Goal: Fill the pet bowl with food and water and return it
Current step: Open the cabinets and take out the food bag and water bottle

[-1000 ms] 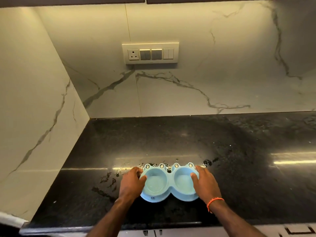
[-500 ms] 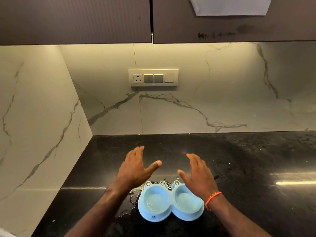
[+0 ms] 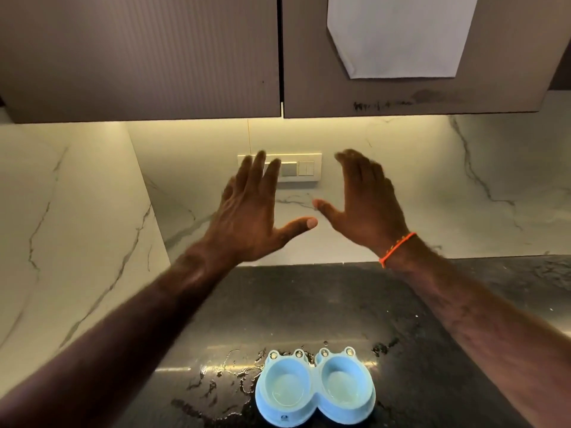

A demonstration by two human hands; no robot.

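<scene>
Bowl [image 3: 315,389] on wet counter [image 3: 309,298], no food visible (maybe a little water); left hand [image 3: 250,217], right hand [image 3: 367,205] raised, fingers spread, empty; filling remains.

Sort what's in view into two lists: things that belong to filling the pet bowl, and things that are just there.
Part of the job:
- blue double pet bowl, both cups without food, on the black counter
- left hand and right hand, open, raised toward the upper cabinets

Just there:
- switch panel
- white paper on the cabinet door
- water spills beside the bowl
</scene>
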